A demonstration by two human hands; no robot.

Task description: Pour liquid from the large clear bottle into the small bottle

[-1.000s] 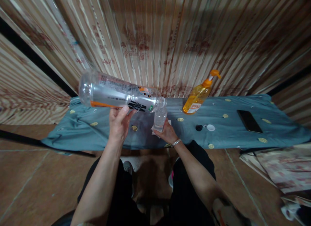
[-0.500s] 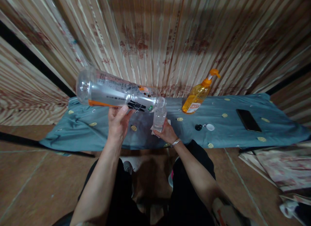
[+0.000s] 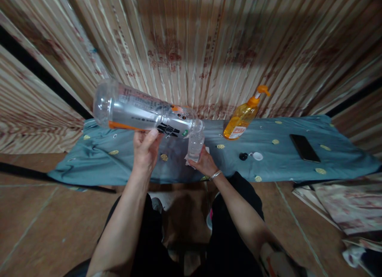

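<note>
My left hand [image 3: 147, 148] is closed around a large clear plastic bottle [image 3: 143, 110] with a silver and orange label. The bottle lies tilted, nearly level, its neck pointing right and slightly down. Its mouth meets the top of a small clear bottle [image 3: 195, 146], which stands almost upright and has clear liquid inside. My right hand [image 3: 204, 161], with a silver bracelet on the wrist, is closed on the lower part of the small bottle. A piece of white tissue [image 3: 188, 159] shows beneath the small bottle. Whether liquid is flowing between the two mouths I cannot tell.
A pump bottle [image 3: 240, 120] of orange liquid stands on the teal cloth [image 3: 268, 165]. Right of my hand lie a small black cap [image 3: 243, 156] and a white lid [image 3: 258, 156]. Further right is a dark phone [image 3: 305, 148]. A striped curtain [image 3: 191, 50] hangs behind.
Almost nothing differs. Both hands and both bottles keep their places, with the large bottle's mouth still at the small one's top.
</note>
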